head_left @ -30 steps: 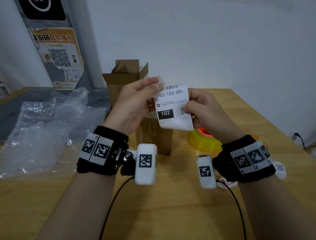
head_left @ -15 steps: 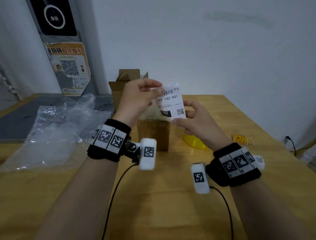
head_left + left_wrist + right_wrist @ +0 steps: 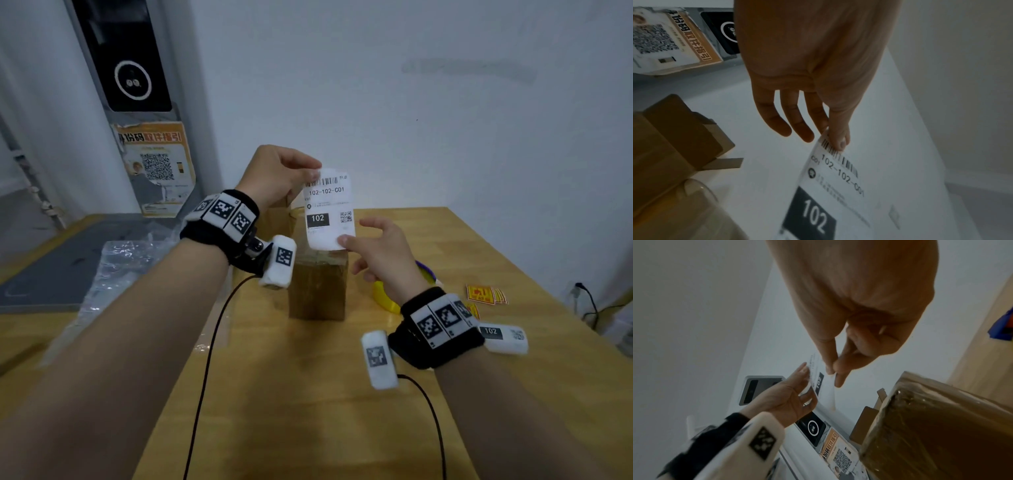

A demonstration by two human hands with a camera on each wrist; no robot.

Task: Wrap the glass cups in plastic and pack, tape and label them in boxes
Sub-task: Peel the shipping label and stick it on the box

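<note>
A white shipping label (image 3: 328,209) printed "102-102-C01" hangs upright in the air above a taped brown box (image 3: 318,289). My left hand (image 3: 315,169) pinches its top left corner between thumb and finger, which the left wrist view shows closely (image 3: 835,141). At the label's bottom right corner my right hand (image 3: 346,241) pinches it with thumb and forefinger, other fingers curled (image 3: 833,369). An open cardboard box (image 3: 674,129) stands behind, with the rim of a glass cup (image 3: 698,193) in front of it. The head view hides both behind my left hand and the label.
A yellow tape roll (image 3: 385,298) lies right of the taped box. Clear plastic bags (image 3: 126,260) are heaped at the left beside a grey mat (image 3: 51,270). Red-yellow stickers (image 3: 483,294) and another white label (image 3: 503,337) lie at the right. A wall stands close behind the table.
Both hands have raised the label higher above the taped box. My right hand slid from the label's right edge down to its bottom right corner. The head view tilted up.
</note>
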